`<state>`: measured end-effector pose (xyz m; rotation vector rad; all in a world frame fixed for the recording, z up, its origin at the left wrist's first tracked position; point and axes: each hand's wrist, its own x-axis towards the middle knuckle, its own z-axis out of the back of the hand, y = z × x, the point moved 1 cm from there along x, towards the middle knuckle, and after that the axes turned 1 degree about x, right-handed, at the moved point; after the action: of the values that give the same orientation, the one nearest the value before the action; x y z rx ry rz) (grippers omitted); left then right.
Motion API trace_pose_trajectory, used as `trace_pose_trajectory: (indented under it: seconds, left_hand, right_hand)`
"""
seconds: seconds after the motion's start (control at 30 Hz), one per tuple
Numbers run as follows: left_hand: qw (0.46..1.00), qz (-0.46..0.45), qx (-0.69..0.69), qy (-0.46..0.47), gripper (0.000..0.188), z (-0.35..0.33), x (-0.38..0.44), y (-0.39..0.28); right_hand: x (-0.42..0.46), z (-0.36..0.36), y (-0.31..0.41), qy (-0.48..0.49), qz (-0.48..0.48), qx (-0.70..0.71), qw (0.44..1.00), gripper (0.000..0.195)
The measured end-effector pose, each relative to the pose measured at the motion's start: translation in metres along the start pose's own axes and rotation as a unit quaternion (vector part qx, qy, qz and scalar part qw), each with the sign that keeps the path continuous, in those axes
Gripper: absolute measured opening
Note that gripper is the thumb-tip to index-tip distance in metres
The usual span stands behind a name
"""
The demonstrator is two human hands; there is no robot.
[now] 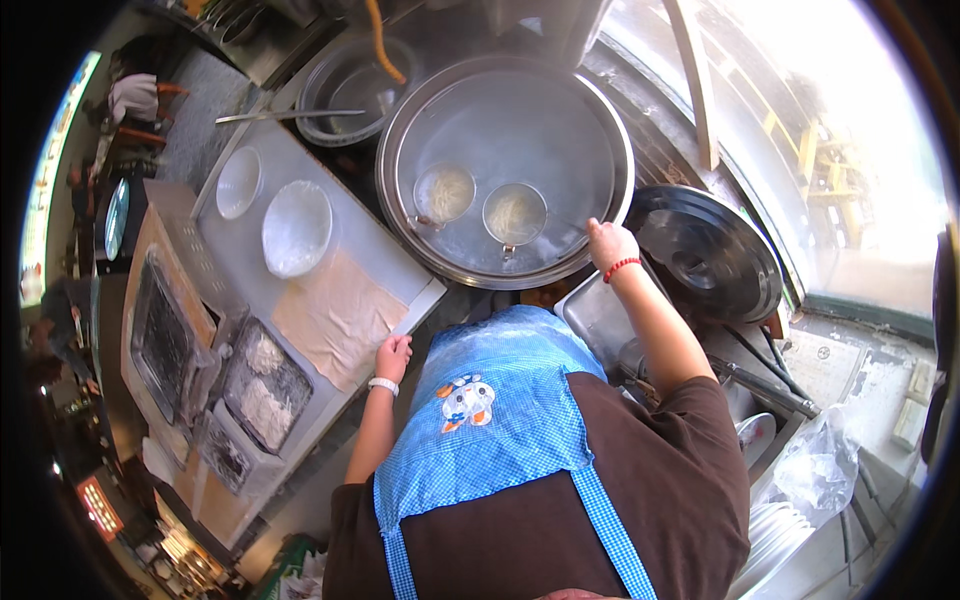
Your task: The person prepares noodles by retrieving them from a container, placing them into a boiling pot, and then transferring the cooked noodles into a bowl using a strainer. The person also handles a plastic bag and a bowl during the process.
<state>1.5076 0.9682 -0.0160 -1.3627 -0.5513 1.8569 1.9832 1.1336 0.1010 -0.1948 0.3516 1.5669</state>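
Observation:
My right hand (613, 246), with a red bead bracelet at the wrist, is at the right rim of a large round metal pot (386, 176). Its fingers are closed on a thin utensil that reaches over the cloudy, steaming water; its exact kind is unclear. Two round strainer baskets sit in the water, a left one (445, 193) and a right one (514, 215), each with pale noodles inside. Loosely curled, my left hand (394, 358) rests by the edge of the metal worktable (431, 296). Nothing shows in its fingers.
On the worktable are a plastic-covered white bowl (298, 229), a second bowl (240, 182), a brown cloth (341, 315) and a floury tray (268, 382). A basin (337, 133) stands behind, with a long utensil (289, 115) across it. A large lid (705, 259) leans right of the pot.

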Motion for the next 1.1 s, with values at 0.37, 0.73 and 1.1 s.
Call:
trace_pose_trajectory:
  seconds: [0.37,0.73,1.1]
  left_hand:
    - [0.936,0.159,-0.197,0.246,0.034,-0.125,0.062,-0.239]
    - [0.773,0.432,-0.426,0.188,0.015,-0.229,0.12,-0.215]
    - [0.672,0.399,-0.569,0.257,0.009,-0.166,-0.023,-0.339]
  right_hand:
    - [-0.108,0.017,-0.033,-0.169,-0.078,0.181,0.966,0.012]
    - [-0.195,0.006,0.002,-0.229,-0.192,0.329,0.896,0.014]
    - [-0.207,0.027,0.041,-0.36,-0.242,0.328,0.839,0.019]
